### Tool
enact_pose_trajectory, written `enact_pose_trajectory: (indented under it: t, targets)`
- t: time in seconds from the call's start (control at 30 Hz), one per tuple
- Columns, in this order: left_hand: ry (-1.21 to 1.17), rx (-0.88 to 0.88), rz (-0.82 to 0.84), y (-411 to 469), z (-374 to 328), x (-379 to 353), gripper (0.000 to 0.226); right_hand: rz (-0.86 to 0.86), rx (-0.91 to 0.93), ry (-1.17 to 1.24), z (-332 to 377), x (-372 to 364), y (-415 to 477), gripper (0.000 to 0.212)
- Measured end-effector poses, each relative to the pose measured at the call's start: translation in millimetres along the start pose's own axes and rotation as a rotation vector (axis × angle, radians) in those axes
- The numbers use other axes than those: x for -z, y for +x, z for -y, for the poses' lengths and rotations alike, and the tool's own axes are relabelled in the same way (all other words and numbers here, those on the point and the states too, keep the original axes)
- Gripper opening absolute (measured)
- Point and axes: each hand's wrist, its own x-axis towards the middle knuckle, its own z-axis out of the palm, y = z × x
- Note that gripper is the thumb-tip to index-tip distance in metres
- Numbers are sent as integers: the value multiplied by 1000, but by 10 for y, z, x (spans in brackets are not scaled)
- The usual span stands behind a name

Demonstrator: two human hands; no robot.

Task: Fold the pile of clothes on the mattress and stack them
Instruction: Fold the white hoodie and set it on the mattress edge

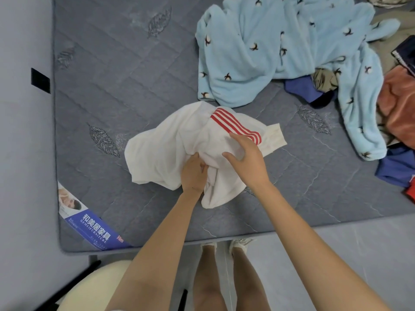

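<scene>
My L hand (pixel 193 173) is dug into the white garment (pixel 170 151), fingers curled down into a bunch of the fabric near its middle, so it's got a proper grip on the cloth. My R hand (pixel 247 158) is above the same garment just to the right, fingers spread and loose w/ the thumb stuck out to the side, gripping nothing. The fingertips reach the end of the red stripes (pixel 235 124), but I can't tell if the palm is actually pressing on the fabric or just over it. The garment lies crumpled, not folded, on the gray quilted mattress (pixel 112 86), toward the near edge and approx. in the middle of what I see, w/ a ribbed band (pixel 275 138) poking out on its right side. The rest of the pile sits at the far right. There's a big light-blue fleece piece (pixel 247 52) w/ small dark bird-like prints, its lower edge just beside the white garment. A dark blue item (pixel 301 88) is tucked under it, w/ an orange piece (pixel 397 108) and more blue cloth (pixel 395 167) at the right edge. A blue printed label (pixel 94 234) covers the mattress's near-left corner. My shoes (pixel 240 242) show just below the mattress edge.
</scene>
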Motion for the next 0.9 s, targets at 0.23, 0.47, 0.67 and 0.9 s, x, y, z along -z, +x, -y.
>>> enact_pose_trajectory:
  t: [0.23, 0.47, 0.67, 0.9]
  targets:
    - [-326, -101, -81, -350, -315, 534, 18, 270, 141, -223, 131, 120, -8, 75]
    - [-515, -221, 12, -589, -753, 1445, 14, 435, 302, -171, 716, 224, 79, 70]
    - [-531, -353, -87, -559, -1333, 2115, 15, 112, 247, 129, 1369, 462, 129, 24]
    - [-569, -124, 108, -539, -1367, 2326, 37, -66, 170, 395, 2202, 1062, 189, 33]
